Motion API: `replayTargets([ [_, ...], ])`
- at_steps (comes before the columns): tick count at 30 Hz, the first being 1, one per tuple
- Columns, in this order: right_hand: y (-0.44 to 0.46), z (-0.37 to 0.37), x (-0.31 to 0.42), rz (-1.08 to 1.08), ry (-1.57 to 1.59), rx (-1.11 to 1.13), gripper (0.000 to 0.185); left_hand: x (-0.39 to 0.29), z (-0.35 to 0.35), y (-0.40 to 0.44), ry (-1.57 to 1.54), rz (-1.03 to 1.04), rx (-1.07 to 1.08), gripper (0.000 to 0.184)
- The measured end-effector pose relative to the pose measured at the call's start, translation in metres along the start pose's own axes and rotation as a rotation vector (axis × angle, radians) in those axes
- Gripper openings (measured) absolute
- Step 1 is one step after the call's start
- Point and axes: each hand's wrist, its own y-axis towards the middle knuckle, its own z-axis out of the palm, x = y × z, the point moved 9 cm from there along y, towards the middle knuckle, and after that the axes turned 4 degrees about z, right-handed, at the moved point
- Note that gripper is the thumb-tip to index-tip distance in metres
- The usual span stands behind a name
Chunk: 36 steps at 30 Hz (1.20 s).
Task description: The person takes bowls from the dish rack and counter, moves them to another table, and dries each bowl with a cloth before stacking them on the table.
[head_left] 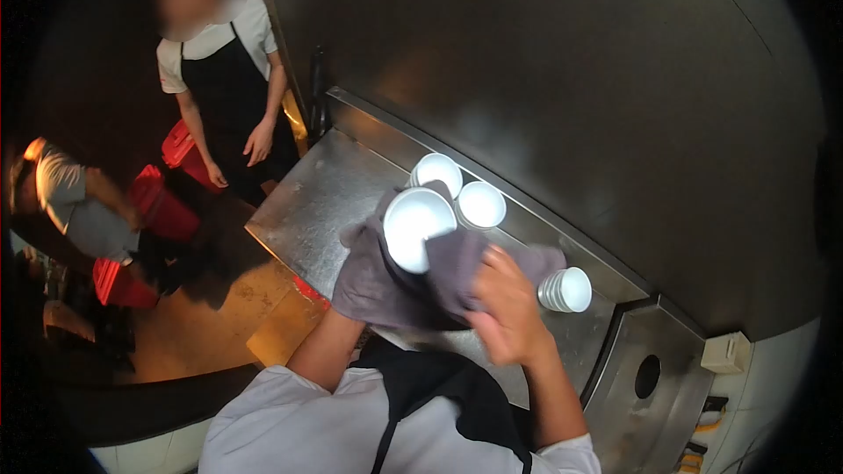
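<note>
A white bowl (pixel 420 229) is held up in front of me with its opening toward the camera. My left hand is covered by a grey-purple cloth (pixel 379 285) and supports the bowl through it; its fingers are hidden. My right hand (pixel 507 307), slightly blurred, is closed on another part of the cloth, which presses against the bowl's right rim. Behind the bowl, on the metal counter (pixel 307 186), are two white stacked-bowl groups, one at the back (pixel 436 174) and one beside it (pixel 481 204). A further stack of white bowls (pixel 566 290) is right of my right hand.
A raised metal edge (pixel 492 180) runs along the counter's back, below a dark wall. At right is a metal surface with a dark round hole (pixel 648 377). Two people stand to the left, one in a black apron (pixel 230 92), near red bins (pixel 164 204).
</note>
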Motion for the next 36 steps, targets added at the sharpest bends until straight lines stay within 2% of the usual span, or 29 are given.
replayTargets([
  [1,0.021,0.013,0.013,-0.08,-0.117,0.084,0.03,-0.002,0.012,-0.008,0.029,0.004,0.078,0.069],
  [2,0.031,0.028,0.004,-0.104,-0.231,0.061,0.026,-0.003,0.021,-0.017,0.056,0.007,0.154,0.07],
  [5,0.023,0.054,-0.038,0.134,-0.256,0.0,0.031,0.011,0.042,-0.044,0.04,-0.085,0.318,0.072],
  [6,0.023,0.051,-0.038,0.186,-0.228,-0.122,0.019,0.018,0.047,-0.053,0.003,-0.125,0.351,0.073],
  [7,0.01,0.065,-0.064,0.377,-0.082,-0.122,0.021,0.027,0.053,-0.067,-0.101,-0.165,0.369,0.074],
  [9,-0.011,0.093,-0.1,0.713,0.626,-0.135,0.029,0.03,0.06,-0.071,-0.226,-0.186,0.391,0.079],
  [12,-0.026,0.106,-0.103,0.833,1.371,-0.105,0.039,0.005,0.069,-0.046,-0.39,-0.082,0.352,0.081],
  [13,-0.031,0.097,-0.107,0.825,1.422,-0.222,0.04,-0.008,0.071,-0.035,-0.463,-0.036,0.335,0.081],
  [14,-0.043,0.09,-0.107,0.82,1.47,-0.339,0.042,-0.033,0.068,-0.017,-0.748,-0.05,0.305,0.08],
  [15,-0.051,0.082,-0.107,0.813,1.513,-0.45,0.043,-0.031,0.063,-0.015,-0.908,-0.108,0.228,0.079],
  [16,-0.061,0.062,-0.109,0.853,1.373,-0.637,0.044,-0.03,0.059,-0.013,-1.066,-0.155,0.142,0.078],
  [18,-0.054,0.015,-0.089,0.637,0.984,-0.668,0.048,0.009,0.056,-0.038,-1.123,-0.344,-0.084,0.078],
  [20,-0.056,-0.01,-0.061,0.491,0.499,-0.651,0.051,0.005,0.044,-0.039,-0.583,-0.222,0.029,0.068],
  [21,-0.053,-0.006,-0.044,0.353,0.215,-0.543,0.053,-0.028,0.039,-0.029,-0.015,-0.001,0.235,0.059],
  [23,-0.053,0.028,-0.024,0.079,-0.341,-0.304,0.056,-0.013,0.048,-0.037,0.327,-0.12,0.546,0.058],
  [24,-0.052,0.04,-0.024,0.086,-0.342,-0.358,0.057,-0.032,0.054,-0.034,0.288,0.076,0.54,0.055],
  [27,-0.059,0.052,-0.079,0.472,0.314,-0.439,0.064,-0.011,0.084,-0.054,-0.055,0.025,0.429,0.028],
  [28,-0.053,0.063,-0.087,0.561,0.653,-0.339,0.066,-0.003,0.092,-0.065,0.212,0.082,0.555,0.026],
  [29,-0.059,0.072,-0.094,0.653,0.634,-0.316,0.064,0.004,0.097,-0.073,0.48,0.144,0.676,0.024],
  [32,-0.096,0.127,-0.128,0.929,0.563,-0.228,0.057,0.009,0.079,-0.062,0.359,0.089,0.392,0.022],
  [33,-0.111,0.141,-0.139,1.022,0.538,-0.199,0.055,0.044,0.079,-0.068,0.314,0.013,0.273,0.018],
  [35,-0.126,0.171,-0.144,1.044,0.734,-0.058,0.049,0.127,0.071,-0.077,0.201,-0.333,0.136,0.016],
  [36,-0.134,0.183,-0.137,1.113,0.952,0.01,0.041,0.1,0.061,-0.061,0.592,-0.204,0.23,0.015],
])
